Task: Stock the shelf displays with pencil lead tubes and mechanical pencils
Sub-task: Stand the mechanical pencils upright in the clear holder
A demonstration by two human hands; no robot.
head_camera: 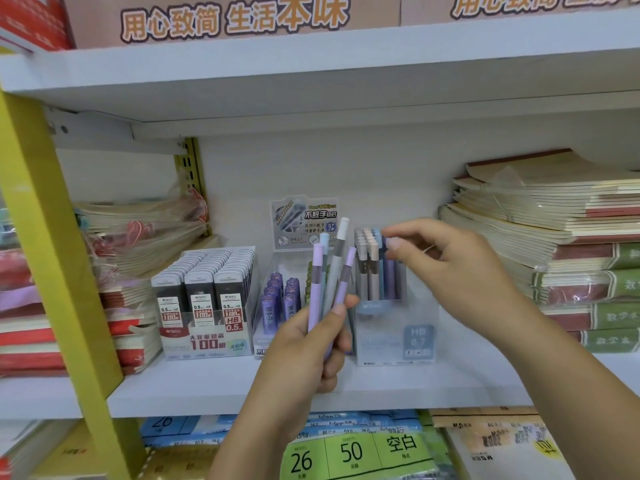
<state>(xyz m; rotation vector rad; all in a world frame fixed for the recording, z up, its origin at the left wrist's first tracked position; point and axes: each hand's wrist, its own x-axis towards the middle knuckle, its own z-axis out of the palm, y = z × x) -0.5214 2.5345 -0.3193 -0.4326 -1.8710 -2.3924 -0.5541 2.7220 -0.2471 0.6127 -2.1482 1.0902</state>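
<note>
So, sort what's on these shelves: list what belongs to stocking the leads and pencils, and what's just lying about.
Job in hand:
left hand gripping a bunch of mechanical pencils
right hand pinching one pencil in the pencil display box
purple lead tubes
black lead cases

Lying about:
notebook stacks
paper packs, lower shelf
</note>
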